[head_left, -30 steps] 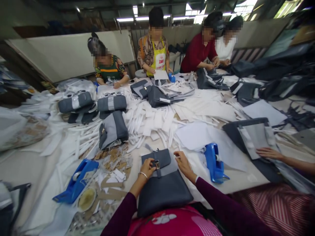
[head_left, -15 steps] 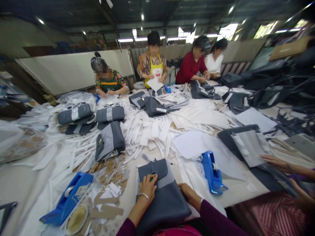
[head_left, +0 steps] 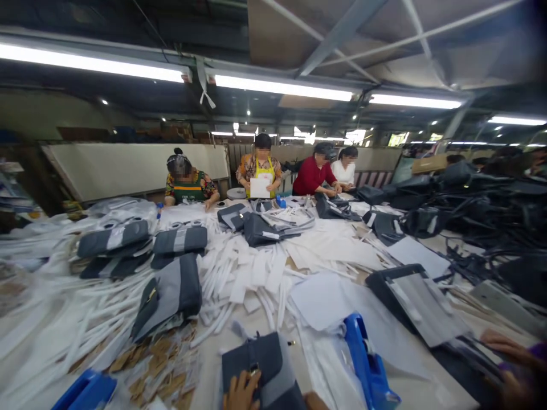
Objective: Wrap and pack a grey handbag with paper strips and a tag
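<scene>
A dark grey handbag (head_left: 280, 384) with a lighter grey band lies at the bottom middle of the head view, its lower part cut off by the frame. My left hand (head_left: 241, 392) rests on its flap, fingers stretched out and slightly apart, with the fingertips by the strap and buckle (head_left: 253, 364). At the bag's right edge, only a small part of my right hand (head_left: 315, 401) shows. Its fingers are hidden. A blue tape dispenser (head_left: 368, 364) stands to the right of the bag, and another blue dispenser (head_left: 88, 392) is partly visible at lower left.
Finished-looking grey bags (head_left: 173, 296) lie at left among white strips (head_left: 256, 267) and brown card scraps (head_left: 156, 364). White sheets (head_left: 320, 299) spread across the middle. At right, a co-worker's hands (head_left: 508, 353) are at another bag (head_left: 427, 302). Several people (head_left: 314, 173) work across the table.
The view has tilted upward, so the bag and both my hands sit lower in the picture. My left hand stays on the flap by the buckle. My right hand is mostly out of view.
</scene>
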Action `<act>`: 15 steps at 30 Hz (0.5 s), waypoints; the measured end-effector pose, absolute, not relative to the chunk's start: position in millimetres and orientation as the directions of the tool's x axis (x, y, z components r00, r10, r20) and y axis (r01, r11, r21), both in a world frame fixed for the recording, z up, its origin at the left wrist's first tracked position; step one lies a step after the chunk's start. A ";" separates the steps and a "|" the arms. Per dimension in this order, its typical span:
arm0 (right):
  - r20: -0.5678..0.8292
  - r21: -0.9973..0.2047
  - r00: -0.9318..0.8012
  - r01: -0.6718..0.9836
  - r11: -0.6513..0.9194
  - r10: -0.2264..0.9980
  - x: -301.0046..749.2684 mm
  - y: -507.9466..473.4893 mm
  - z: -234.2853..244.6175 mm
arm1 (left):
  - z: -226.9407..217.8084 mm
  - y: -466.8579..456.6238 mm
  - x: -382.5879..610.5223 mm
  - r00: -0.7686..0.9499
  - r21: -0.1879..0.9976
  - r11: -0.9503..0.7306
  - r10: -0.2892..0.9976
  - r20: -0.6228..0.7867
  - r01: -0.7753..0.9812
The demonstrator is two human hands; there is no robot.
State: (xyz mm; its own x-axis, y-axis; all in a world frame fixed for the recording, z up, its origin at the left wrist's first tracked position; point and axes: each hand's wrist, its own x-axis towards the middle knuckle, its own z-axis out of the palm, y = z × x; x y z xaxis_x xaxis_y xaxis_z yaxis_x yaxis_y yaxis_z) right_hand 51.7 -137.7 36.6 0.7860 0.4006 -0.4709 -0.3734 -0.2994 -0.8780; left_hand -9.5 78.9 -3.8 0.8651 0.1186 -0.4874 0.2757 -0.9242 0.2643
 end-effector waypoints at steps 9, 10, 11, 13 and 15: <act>-0.789 -0.604 0.564 -0.785 -0.136 0.244 19.7 -132.2 -23.3 | 19.8 98.7 0.5 0.932 0.497 -0.839 0.031 -0.361 0.221; -0.794 -0.594 0.557 -0.796 -0.118 0.244 20.9 -134.3 -27.1 | 17.4 99.7 1.6 0.930 0.500 -0.838 0.024 -0.366 0.219; -0.796 -0.588 0.553 -0.802 -0.102 0.246 21.7 -136.1 -29.8 | 16.2 100.3 2.2 0.930 0.503 -0.837 0.017 -0.368 0.214; -0.792 -0.588 0.554 -0.805 -0.078 0.256 21.7 -138.1 -31.3 | 17.8 99.5 2.2 0.931 0.508 -0.837 0.004 -0.366 0.203; -0.774 -0.606 0.568 -0.793 -0.064 0.280 20.2 -138.0 -28.3 | 23.5 96.0 0.2 0.931 0.507 -0.839 -0.003 -0.365 0.196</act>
